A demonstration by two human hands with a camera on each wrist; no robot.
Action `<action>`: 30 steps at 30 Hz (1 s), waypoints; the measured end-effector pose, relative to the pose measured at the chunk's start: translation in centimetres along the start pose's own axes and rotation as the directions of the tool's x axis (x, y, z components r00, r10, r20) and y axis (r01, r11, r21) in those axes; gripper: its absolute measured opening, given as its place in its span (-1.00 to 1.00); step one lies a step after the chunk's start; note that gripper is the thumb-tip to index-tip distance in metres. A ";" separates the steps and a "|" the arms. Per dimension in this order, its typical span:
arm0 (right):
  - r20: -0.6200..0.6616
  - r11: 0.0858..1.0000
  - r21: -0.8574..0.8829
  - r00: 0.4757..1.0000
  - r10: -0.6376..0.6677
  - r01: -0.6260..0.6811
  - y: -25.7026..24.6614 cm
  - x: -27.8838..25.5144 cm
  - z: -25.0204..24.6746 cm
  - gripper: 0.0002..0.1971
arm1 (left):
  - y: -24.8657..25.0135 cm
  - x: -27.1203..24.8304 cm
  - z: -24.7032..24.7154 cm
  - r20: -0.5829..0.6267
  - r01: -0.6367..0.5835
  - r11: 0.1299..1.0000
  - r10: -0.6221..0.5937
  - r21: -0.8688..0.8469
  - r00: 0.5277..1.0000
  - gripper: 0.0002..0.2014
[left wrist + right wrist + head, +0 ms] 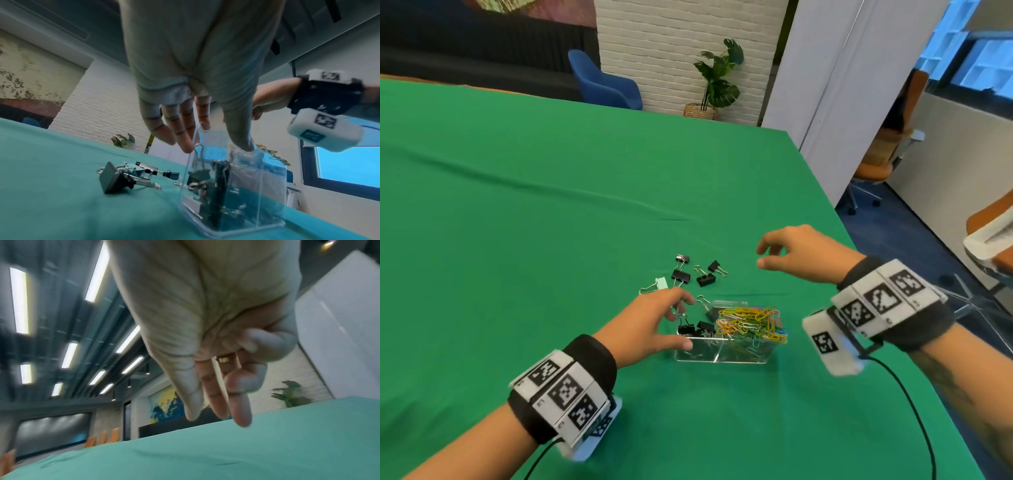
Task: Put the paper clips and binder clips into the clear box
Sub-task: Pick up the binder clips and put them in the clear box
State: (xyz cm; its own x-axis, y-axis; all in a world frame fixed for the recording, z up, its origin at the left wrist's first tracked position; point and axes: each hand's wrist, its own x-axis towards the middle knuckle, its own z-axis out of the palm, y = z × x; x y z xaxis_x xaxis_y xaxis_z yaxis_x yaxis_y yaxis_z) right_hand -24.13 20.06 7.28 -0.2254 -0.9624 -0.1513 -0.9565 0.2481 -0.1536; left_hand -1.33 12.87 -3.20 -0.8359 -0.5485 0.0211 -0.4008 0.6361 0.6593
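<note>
place: office / meeting room | cues: big table (551,205) under green cloth, blue chair (602,82) and orange swivel chairs (873,164) around it | white brick wall (671,51), potted plant (717,78), white partition (842,85) | ceiling strip lights (19,300), wall screen (53,433) — looked corporate, not a home

The open top of the clear box (726,356) is partly covered by the left hand (650,325), spread over its left compartment, where black binder clips (693,329) stand. The right compartment is heaped above the rim with coloured paper clips (751,323). Just beyond the box, loose binder clips (690,274) are scattered on the green tablecloth (534,222). The cloth to the right, beneath the raised right hand (798,251), is left bare.
</note>
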 end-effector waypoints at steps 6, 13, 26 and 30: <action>0.322 0.982 -0.173 0.938 0.128 -0.074 5.0 6.7 1.6 -0.59 | -0.5 0.4 -0.5 0.022 -0.008 0.999 0.009 -0.051 1.000 -0.49; 0.499 0.964 -0.152 0.859 -0.114 0.216 3.0 13.4 7.5 -0.34 | -0.7 0.7 -0.7 0.060 0.037 0.996 -0.032 -0.084 0.998 -0.50; 0.270 0.982 -0.079 0.952 -0.142 0.169 2.5 13.5 6.7 -0.80 | -0.8 0.6 -0.6 0.045 0.058 0.987 -0.052 -0.147 0.998 -0.53; 0.259 0.986 0.103 0.954 -0.150 0.127 2.1 11.4 4.2 -0.92 | -0.3 0.5 -0.8 0.052 0.078 0.980 -0.069 -0.186 0.996 -0.53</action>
State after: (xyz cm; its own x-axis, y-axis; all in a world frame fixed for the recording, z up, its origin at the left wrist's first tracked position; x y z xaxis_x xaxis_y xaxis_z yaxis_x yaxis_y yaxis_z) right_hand -27.94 10.12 1.15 -0.0231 -0.9269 -0.3746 -0.9531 0.1334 -0.2715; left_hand -1.34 11.98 -2.80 -0.8245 -0.5622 -0.0636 -0.3878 0.4797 0.7871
